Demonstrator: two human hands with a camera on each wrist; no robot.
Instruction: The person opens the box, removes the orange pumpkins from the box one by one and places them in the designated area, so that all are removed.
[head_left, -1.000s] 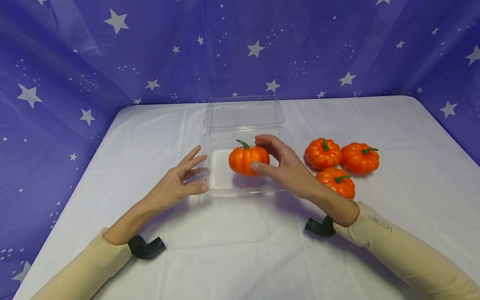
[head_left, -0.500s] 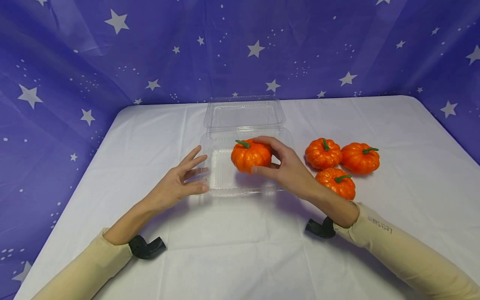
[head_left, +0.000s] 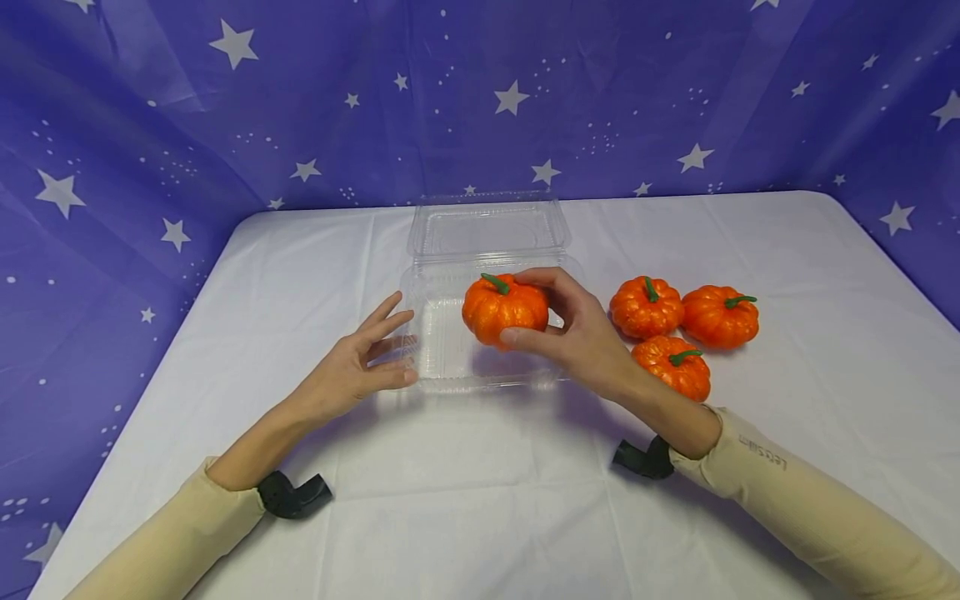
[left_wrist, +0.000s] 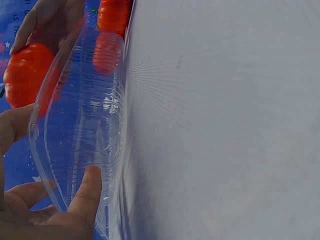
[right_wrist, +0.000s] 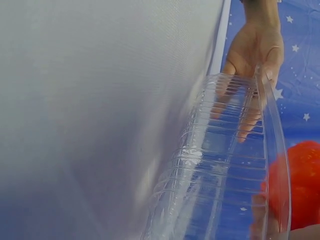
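My right hand (head_left: 588, 337) grips a small orange pumpkin (head_left: 501, 315) with a green stem, thumb at its near side and fingers behind. The pumpkin is over the bottom half of a clear plastic clamshell container (head_left: 480, 385), roughly level with or above the rim in the wrist views. At the container's left side, my left hand (head_left: 341, 365) has its fingers spread, some of them touching or very near the clear wall (left_wrist: 107, 135); the exact contact is hard to tell. The hinged lid (head_left: 489, 229) lies back, away from me.
To the right of the container sit three more orange pumpkins, a back-left one (head_left: 647, 307), a back-right one (head_left: 722, 317) and a front one (head_left: 672, 367). Everything rests on a table with a white cloth (head_left: 465, 492). A purple star-patterned curtain (head_left: 420, 142) hangs behind.
The gripped pumpkin has risen slightly and shifted a little right, and its top has tipped, with the stem angled differently. The left hand and the container look unmoved.
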